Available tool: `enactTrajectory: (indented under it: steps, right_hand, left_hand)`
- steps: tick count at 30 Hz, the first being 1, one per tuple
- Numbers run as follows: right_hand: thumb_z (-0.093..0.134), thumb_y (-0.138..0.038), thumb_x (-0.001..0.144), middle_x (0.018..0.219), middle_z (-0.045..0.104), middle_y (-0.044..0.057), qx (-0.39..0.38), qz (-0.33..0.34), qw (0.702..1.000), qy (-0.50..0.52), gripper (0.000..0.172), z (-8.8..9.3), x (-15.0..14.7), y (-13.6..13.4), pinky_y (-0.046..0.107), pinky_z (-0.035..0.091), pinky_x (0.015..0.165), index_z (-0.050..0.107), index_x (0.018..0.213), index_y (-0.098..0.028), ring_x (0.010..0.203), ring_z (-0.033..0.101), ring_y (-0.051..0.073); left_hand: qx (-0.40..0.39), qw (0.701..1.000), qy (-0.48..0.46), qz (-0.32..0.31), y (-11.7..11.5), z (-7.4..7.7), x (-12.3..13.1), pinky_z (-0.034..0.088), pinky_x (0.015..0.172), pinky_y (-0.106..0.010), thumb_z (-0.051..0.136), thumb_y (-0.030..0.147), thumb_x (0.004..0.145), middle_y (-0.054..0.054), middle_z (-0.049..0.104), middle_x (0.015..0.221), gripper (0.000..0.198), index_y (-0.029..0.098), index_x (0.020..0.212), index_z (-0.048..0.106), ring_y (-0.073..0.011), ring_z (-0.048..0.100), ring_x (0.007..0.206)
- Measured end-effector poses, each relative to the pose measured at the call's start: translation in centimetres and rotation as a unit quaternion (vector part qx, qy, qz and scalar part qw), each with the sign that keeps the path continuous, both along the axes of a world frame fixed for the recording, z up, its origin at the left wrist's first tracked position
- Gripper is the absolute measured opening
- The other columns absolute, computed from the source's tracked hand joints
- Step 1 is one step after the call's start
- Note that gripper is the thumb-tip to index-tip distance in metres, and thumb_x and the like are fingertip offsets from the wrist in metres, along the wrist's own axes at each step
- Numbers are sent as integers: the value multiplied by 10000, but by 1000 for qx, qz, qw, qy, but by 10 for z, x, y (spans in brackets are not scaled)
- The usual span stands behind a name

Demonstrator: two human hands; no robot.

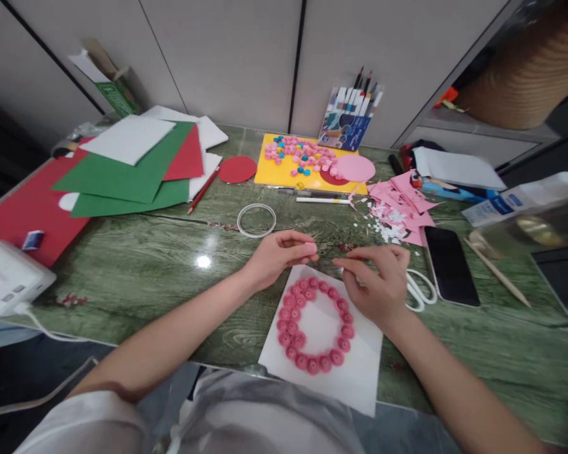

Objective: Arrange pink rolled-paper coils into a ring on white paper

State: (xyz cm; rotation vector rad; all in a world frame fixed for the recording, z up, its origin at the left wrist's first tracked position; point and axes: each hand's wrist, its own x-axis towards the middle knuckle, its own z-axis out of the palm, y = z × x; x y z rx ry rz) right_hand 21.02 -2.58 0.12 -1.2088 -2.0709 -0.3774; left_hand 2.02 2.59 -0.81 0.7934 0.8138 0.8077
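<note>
My left hand is closed in a pinch on a small pink paper roll just above a white sheet. On the sheet, several pink paper rolls form a ring. My right hand hovers over the sheet's upper right corner, fingers pinched together on something thin I cannot make out. The two hands almost meet above the ring.
White-handled scissors and a black phone lie right of my right hand. Pink paper scraps, a yellow board with paper rolls, a tape ring, green and red sheets, a marker pack sit behind. White device at left.
</note>
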Motion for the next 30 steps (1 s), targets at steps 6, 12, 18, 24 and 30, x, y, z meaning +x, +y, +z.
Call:
enactTrajectory:
  steps: [6,12,18,24,30]
  right_hand:
    - [599,-84,679,767,614,-11,4,-2,1000,-7,197,0,0,1,361,332,757,632,780,-249,702,558,136]
    - [591,-88,687,781,616,-6,-5,4,1000,2,197,-2,0,0,368,334,753,638,791,-248,715,564,143]
    - [600,-92,703,795,591,4,-59,37,994,86,231,2,-11,-8,347,367,738,631,879,-240,731,566,142]
    - [641,-134,702,797,594,15,-84,85,989,85,287,6,-17,-14,358,374,738,604,971,-226,712,550,144]
    - [636,-141,722,801,599,20,-87,60,991,86,216,5,-15,-9,353,376,740,616,920,-225,745,564,151]
  left_hand:
    - [38,999,1,-10,-3,1,-2,461,705,-227,732,261,634,-10,661,790,294,150,886,629,-119,639,753]
    - [81,995,22,-49,-5,9,-3,458,656,-227,739,226,624,31,623,636,464,180,1041,540,-117,626,662]
    - [84,992,33,-86,-7,12,-4,408,541,-180,751,224,594,70,546,555,409,175,937,534,-69,547,519]
    - [93,989,12,-113,-7,6,-3,412,550,-174,742,213,609,51,561,607,357,158,907,554,-54,534,534]
    - [51,994,5,-101,-10,3,1,457,670,-226,752,199,603,-10,646,755,315,149,873,597,-97,605,683]
